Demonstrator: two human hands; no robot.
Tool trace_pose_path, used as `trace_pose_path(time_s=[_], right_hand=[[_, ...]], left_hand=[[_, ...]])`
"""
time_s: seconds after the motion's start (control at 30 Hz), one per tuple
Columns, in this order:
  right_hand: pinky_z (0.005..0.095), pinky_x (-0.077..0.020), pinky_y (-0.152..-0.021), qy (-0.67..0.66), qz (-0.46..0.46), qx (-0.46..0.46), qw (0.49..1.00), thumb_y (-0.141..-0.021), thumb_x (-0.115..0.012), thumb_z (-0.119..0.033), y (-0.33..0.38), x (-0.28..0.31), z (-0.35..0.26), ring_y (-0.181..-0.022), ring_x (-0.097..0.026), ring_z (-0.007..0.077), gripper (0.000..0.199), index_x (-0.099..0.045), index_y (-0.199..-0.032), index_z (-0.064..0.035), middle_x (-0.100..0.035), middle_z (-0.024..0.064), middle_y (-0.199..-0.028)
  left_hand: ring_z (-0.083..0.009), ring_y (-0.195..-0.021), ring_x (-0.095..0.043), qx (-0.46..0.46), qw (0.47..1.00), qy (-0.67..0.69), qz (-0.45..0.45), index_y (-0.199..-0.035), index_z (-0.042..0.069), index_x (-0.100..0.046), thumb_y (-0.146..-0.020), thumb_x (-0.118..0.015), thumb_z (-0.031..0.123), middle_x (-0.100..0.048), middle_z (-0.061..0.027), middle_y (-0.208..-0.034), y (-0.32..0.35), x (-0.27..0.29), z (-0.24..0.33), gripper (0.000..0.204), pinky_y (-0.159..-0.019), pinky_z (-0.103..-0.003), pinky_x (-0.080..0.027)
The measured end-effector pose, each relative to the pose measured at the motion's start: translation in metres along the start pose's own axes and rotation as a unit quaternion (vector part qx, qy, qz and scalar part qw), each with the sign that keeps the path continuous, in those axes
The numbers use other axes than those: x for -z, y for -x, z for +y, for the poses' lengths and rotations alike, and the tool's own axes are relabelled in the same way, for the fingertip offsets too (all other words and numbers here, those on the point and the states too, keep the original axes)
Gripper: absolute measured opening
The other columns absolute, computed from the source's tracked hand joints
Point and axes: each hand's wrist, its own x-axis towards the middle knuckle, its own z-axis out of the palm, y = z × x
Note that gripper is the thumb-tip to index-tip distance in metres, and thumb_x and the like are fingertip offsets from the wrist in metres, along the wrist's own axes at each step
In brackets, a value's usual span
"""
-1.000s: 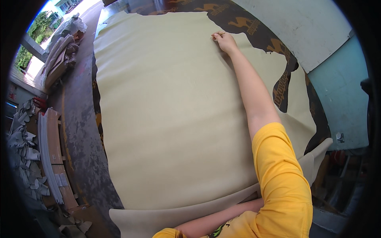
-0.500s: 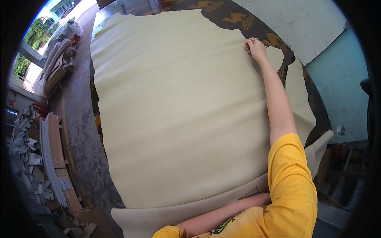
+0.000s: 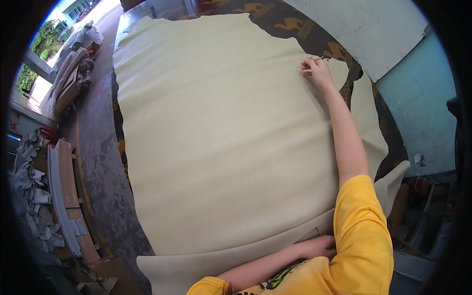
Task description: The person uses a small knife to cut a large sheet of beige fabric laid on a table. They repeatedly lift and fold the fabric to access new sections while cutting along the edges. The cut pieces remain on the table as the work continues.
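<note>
A large pale cream sheet that looks like a leather hide [image 3: 221, 128] is spread over the table, with irregular outer edges and soft ripples. Over its far right part, my right hand [image 3: 317, 71] is pinched round a thin pen-like stick [image 3: 298, 66], whose tip sticks out to the left just above or on the surface; I cannot tell if it touches. My left hand [image 3: 320, 246] lies low in front of my body, by the folded near edge of the hide [image 3: 196, 268]. Its fingers are mostly hidden behind my right sleeve.
Dark patterned covering [image 3: 285, 24] shows round the hide. A white board [image 3: 364, 29] and blue-green panel [image 3: 418, 103] stand at the right. Grey scraps [image 3: 32, 196] and long cardboard boxes [image 3: 69, 172] are at the left, with plastic-wrapped bundles [image 3: 73, 73] further off.
My right hand has moved slightly toward me and turned, so the stick shows more. The left forearm and hand have shifted up a little in view.
</note>
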Motion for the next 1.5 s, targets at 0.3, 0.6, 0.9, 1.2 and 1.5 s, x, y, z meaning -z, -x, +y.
trace_pose_path(time_s=[0.3,0.6,0.9,1.2,1.5], right_hand=[[0.031,-0.0512,-0.083,0.149,-0.085,0.101,0.98,-0.1,-0.049,-0.024,-0.019,-0.081,-0.01,-0.086,-0.07,0.0169,0.031,-0.069,-0.097,-0.0012,-0.073,0.0097,-0.091],[0.03,-0.0515,-0.079,0.224,-0.088,0.053,0.969,-0.101,-0.047,-0.024,0.032,0.003,0.0,-0.084,-0.068,0.0154,0.03,-0.066,-0.095,-0.0029,-0.069,0.0061,-0.083],[0.0287,-0.0529,-0.081,-0.019,0.109,0.005,0.994,-0.108,-0.042,-0.03,0.077,0.095,-0.002,-0.103,-0.065,0.0119,0.034,-0.061,-0.127,-0.0101,-0.071,0.0059,-0.104],[0.0434,-0.0439,-0.106,0.47,0.297,-0.231,0.798,-0.079,-0.078,-0.047,0.14,0.294,0.08,-0.128,-0.054,0.0372,0.091,-0.039,-0.145,0.0012,-0.053,0.0226,-0.142],[0.0331,-0.0481,-0.068,0.294,0.373,0.095,0.875,-0.082,-0.072,-0.012,0.141,0.29,0.064,-0.072,-0.058,0.0176,0.014,-0.067,-0.094,-0.0072,-0.062,0.0023,-0.086]], left_hand=[[-0.0285,-0.141,-0.041,-0.065,0.995,0.052,0.059,-0.143,0.001,-0.046,-0.094,-0.064,0.017,-0.047,-0.0176,-0.149,-0.001,-0.007,-0.008,0.055,-0.116,-0.038,-0.033],[-0.0302,-0.134,-0.05,-0.011,0.999,0.037,0.036,-0.142,0.001,-0.048,-0.093,-0.063,0.016,-0.056,-0.0186,-0.141,-0.009,-0.008,-0.014,0.053,-0.111,-0.038,-0.039],[-0.0312,-0.124,-0.057,-0.017,1.0,-0.005,0.016,-0.139,0.0,-0.049,-0.096,-0.055,0.014,-0.059,-0.0212,-0.135,0.0,0.0,0.002,0.046,-0.107,-0.04,-0.043],[-0.0163,-0.097,-0.066,0.074,0.986,0.132,-0.072,-0.149,0.005,-0.035,-0.106,-0.049,0.023,-0.061,-0.0112,-0.124,-0.004,0.009,0.003,0.049,-0.088,-0.031,-0.055],[-0.0214,-0.118,-0.061,0.093,0.954,0.285,-0.029,-0.154,0.007,-0.03,-0.105,-0.051,0.028,-0.054,-0.0128,-0.14,0.006,0.018,0.017,0.057,-0.102,-0.035,-0.049]])
